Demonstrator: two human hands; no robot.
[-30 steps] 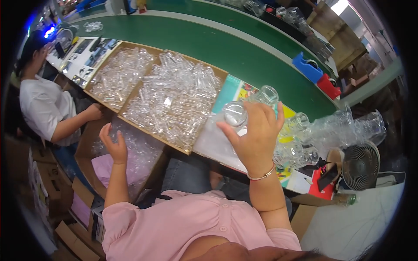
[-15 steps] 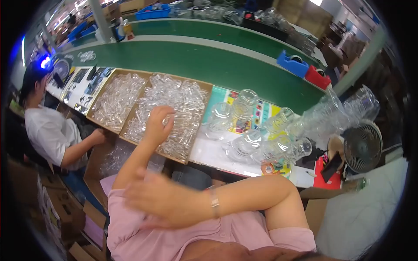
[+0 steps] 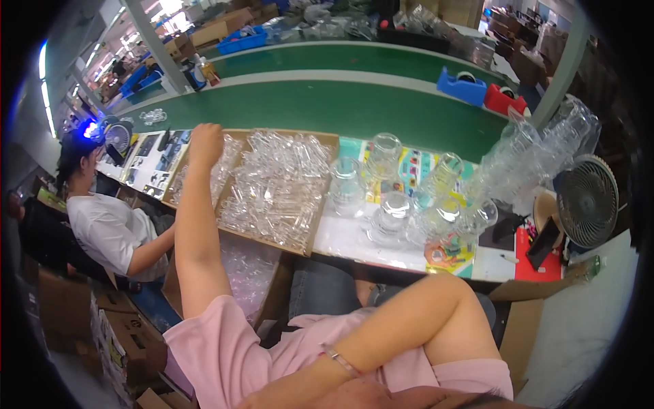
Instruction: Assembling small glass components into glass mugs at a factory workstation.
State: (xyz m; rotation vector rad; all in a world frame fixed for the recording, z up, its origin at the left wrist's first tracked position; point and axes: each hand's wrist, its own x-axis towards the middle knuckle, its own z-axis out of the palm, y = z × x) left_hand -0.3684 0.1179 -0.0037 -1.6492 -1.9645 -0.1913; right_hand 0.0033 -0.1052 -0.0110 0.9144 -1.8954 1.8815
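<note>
My left hand (image 3: pixel 206 144) is stretched out over the far side of the left-hand cardboard tray. Its fingers look curled in, and whatever they may hold is hidden. Below it, small clear glass tubes (image 3: pixel 227 155) fill that tray. The neighbouring tray is heaped with more clear glass tubes (image 3: pixel 276 184). My right arm is bent across my body, and only the back of my right hand (image 3: pixel 283 390) shows at the lower edge; its fingers are out of sight. Several round clear glass vessels (image 3: pixel 392 215) stand on the table to the right of the trays.
Stacked glass in plastic wrap (image 3: pixel 524 157) rises at the right beside a black fan (image 3: pixel 587 201). Blue (image 3: pixel 461 87) and red (image 3: pixel 504 100) tape dispensers sit on the green conveyor (image 3: pixel 306 99). A co-worker in a white shirt (image 3: pixel 102 221) sits to the left, near a carton.
My left hand has moved from above the right-hand tray to the far edge of the left one, its fingers now curled. My right hand has dropped toward the lower edge.
</note>
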